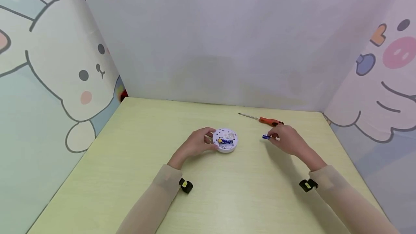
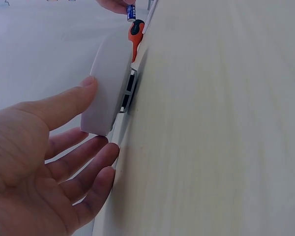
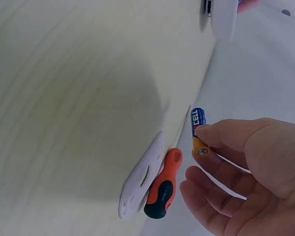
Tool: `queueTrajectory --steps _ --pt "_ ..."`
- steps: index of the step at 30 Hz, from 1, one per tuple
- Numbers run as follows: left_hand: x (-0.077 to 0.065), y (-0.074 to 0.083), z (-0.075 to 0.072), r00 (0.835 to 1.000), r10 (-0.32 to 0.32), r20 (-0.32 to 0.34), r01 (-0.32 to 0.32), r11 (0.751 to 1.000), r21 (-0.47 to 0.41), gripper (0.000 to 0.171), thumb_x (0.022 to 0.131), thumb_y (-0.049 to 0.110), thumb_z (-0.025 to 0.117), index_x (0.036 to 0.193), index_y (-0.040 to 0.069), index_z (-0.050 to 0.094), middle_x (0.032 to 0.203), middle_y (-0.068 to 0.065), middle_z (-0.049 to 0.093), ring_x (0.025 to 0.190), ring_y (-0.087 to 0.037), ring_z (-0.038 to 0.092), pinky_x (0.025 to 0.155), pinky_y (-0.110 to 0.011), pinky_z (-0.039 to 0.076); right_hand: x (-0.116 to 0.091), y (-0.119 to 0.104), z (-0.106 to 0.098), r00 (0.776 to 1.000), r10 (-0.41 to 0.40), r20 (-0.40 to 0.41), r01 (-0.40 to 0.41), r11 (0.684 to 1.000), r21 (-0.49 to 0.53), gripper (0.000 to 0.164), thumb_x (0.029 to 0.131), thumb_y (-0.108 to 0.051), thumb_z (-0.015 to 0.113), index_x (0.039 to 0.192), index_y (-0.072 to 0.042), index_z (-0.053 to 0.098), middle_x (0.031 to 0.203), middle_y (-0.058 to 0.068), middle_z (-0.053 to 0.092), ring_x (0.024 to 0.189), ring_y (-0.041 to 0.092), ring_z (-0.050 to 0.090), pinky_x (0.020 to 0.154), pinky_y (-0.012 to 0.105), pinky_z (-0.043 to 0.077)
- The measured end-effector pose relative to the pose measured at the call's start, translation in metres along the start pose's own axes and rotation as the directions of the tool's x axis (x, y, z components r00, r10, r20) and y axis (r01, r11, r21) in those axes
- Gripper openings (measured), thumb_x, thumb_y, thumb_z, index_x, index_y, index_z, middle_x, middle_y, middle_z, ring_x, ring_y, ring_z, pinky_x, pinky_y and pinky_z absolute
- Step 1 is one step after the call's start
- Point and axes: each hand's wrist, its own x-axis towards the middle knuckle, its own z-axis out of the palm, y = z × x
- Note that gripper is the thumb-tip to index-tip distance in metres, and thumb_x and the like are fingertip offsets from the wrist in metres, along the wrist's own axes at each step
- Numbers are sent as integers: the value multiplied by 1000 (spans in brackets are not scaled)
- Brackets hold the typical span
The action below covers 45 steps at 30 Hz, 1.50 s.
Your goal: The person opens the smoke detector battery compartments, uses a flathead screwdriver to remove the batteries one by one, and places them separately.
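A round white smoke detector [image 1: 230,133] lies with its battery compartment facing up; a blue-and-yellow battery [image 1: 226,141] is visible in it. My left hand [image 1: 199,142] holds the detector from its left edge. In the left wrist view the thumb rests against the white casing [image 2: 105,91], with fingertips at its lower edge. To the right, apart from the detector, my right hand [image 1: 286,139] pinches a second blue-and-yellow battery [image 3: 198,129] between thumb and fingers, above the table. The compartment's inside is too small to make out fully.
An orange-and-black screwdriver [image 1: 269,121] lies behind my right hand, its shaft pointing left. Beside its handle is a flat white slotted plate [image 3: 142,179], seen in the right wrist view. The pale wooden table [image 1: 156,125] meets a grey wall [image 1: 208,39] at the back.
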Motion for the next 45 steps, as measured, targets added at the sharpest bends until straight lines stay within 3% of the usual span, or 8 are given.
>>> queueTrajectory --steps 10,18,32,45 --pt "0 -1 0 1000 -9 -6 9 1000 2 67 91 28 88 148 12 58 131 -6 69 108 -19 67 96 -40 57 -2 9 13 998 50 32 -51 999 9 10 88 4 78 96 0 80 85 5 74 77 22 67 71 42 58" --pt "1 0 0 1000 -8 -5 8 1000 2 66 91 27 88 148 13 58 130 -5 68 108 -18 66 96 -40 56 -2 8 16 996 80 50 -80 997 -5 8 88 3 79 94 -2 79 80 2 69 71 15 56 66 38 52" --pt "1 -1 1 1000 2 -4 -2 1000 7 66 91 27 88 148 13 58 131 -5 69 107 -17 66 97 -40 56 -4 9 19 994 104 46 -104 995 1 8 88 2 78 94 -3 77 76 0 65 69 15 52 65 36 48" --pt "2 0 1 1000 -5 -2 5 1000 22 68 90 27 89 149 13 58 131 -6 69 108 -18 67 97 -40 56 -4 8 5 990 127 66 -130 991 30 14 89 -2 78 102 -1 77 86 5 72 77 19 64 72 45 57"
